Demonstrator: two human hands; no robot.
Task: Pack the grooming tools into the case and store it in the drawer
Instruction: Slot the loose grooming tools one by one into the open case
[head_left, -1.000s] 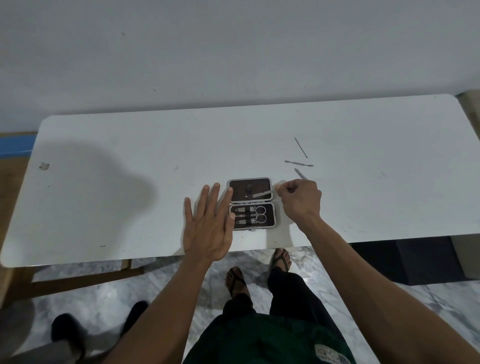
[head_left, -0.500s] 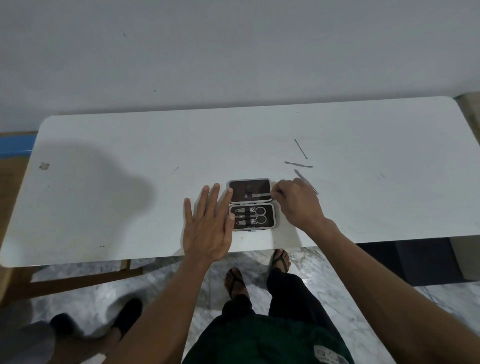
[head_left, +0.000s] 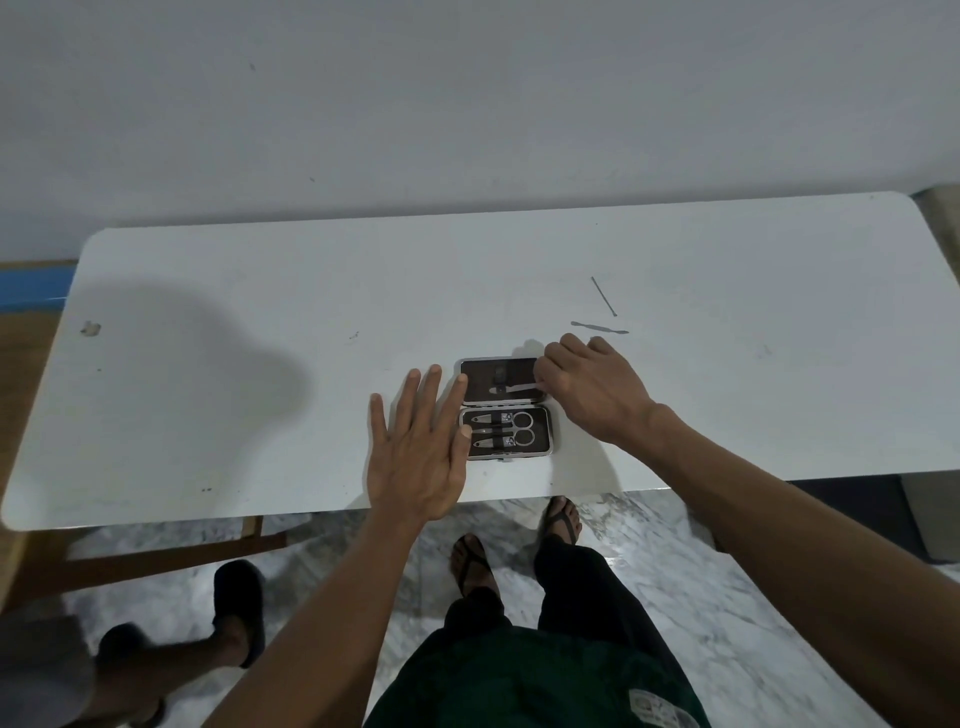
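Near the middle of the frame, an open case (head_left: 505, 408) lies flat on the white table (head_left: 260, 364), close to the table's lower edge. Its lower half holds scissors (head_left: 521, 428) and two clippers (head_left: 482, 431) under a strap. Its upper half is dark, and a slim metal tool (head_left: 511, 388) lies across it, pointing left.

The right hand (head_left: 587, 389) comes in from the lower right, fingers curled, pinching the right end of that slim tool over the upper half of the case. The left hand (head_left: 415, 447) lies flat on the table at the left side of the case, fingers straight and spread, holding nothing; its thumb touches the rim of the lower half and its forefinger reaches the corner of the upper half.

Right of centre, above the right hand, two more thin metal tools lie on the bare table: a flat pusher (head_left: 599, 327) lying nearly level and a thin pick (head_left: 603, 296) slanting beyond it, the two apart from each other.
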